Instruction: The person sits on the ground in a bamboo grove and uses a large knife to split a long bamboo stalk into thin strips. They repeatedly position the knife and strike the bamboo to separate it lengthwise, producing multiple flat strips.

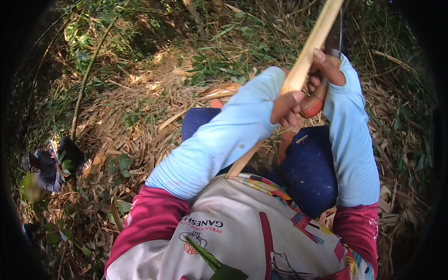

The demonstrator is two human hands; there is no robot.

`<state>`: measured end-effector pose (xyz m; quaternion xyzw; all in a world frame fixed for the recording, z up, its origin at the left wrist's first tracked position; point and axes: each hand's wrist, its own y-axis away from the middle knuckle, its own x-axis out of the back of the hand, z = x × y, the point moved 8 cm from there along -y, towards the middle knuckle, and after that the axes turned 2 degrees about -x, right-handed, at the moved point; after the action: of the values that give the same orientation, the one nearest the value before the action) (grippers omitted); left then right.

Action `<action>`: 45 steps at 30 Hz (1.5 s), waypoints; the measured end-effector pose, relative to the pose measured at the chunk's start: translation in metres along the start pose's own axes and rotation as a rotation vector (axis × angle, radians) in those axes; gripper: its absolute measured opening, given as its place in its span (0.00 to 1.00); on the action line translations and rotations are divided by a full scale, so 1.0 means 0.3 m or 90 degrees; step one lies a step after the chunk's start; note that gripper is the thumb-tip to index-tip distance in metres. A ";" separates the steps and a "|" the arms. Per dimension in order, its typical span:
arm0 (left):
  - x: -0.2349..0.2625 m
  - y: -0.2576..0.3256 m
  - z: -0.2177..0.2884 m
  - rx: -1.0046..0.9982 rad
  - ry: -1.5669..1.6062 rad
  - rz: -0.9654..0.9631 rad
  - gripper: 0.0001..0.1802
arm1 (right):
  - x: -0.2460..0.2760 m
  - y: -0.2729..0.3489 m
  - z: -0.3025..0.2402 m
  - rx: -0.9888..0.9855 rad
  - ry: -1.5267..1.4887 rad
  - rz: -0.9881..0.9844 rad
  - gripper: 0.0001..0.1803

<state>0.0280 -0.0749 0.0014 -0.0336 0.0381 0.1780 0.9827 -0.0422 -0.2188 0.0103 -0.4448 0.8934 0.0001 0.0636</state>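
A long pale split bamboo strip [313,45] runs slantwise from the top edge down to my waist. My left hand [287,109] is wrapped round it in front of my knees. Close by on the right, my right hand [329,72] grips a large knife by its wooden handle [311,106], which has a reddish butt end. The knife's blade [341,30] points up and away, dark and thin beside the strip, part of it hidden. My right thumb lies near or against the strip; I cannot tell if it touches. Light blue sleeves cover both forearms.
My bent knees in dark blue trousers [310,170] are under my hands. Dry bamboo leaves [140,121] and husks litter the ground. A thin upright stem [88,70] rises at the left, near another person [49,168] sitting low. Green undergrowth [219,60] grows ahead.
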 end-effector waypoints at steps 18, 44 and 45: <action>0.173 0.018 0.048 -0.145 0.144 0.064 0.31 | 0.152 0.143 -0.015 0.175 0.085 0.122 0.39; 0.106 0.029 -0.117 -0.044 0.255 0.075 0.31 | 0.101 0.243 -0.073 0.279 0.512 0.164 0.16; 0.094 0.028 -0.110 -0.056 0.246 0.056 0.31 | 0.092 0.253 -0.076 0.302 0.534 0.154 0.16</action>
<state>0.0493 -0.0599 -0.0343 -0.1082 0.2198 0.2128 0.9459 -0.1217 -0.1960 0.0256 -0.2730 0.8627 -0.3745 -0.2024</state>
